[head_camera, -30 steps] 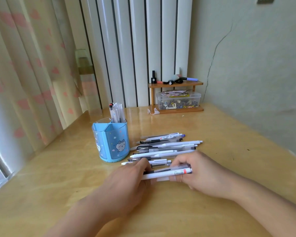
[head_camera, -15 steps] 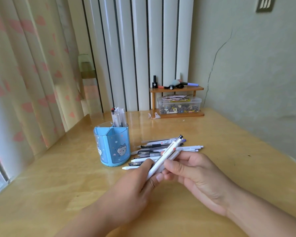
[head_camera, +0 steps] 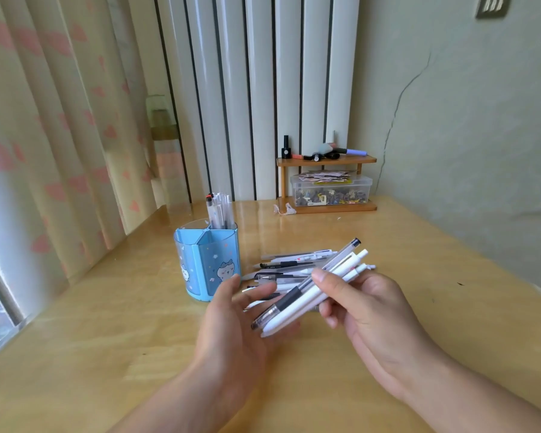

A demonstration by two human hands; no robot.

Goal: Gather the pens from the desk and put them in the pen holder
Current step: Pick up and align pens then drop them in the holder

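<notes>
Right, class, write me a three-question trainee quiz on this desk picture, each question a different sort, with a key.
1. True or false: the right hand grips a bunch of pens lifted off the desk.
2. Which compartment of the blue pen holder already has pens in it: A the back one, B the front left, C the front right?
3. Fill in: the left hand is ____ beneath the bunch's tips.

Key: 1 true; 2 A; 3 open.

pen holder (head_camera: pixel 207 264) front compartments open, pens (head_camera: pixel 220 207) crowd rear
</notes>
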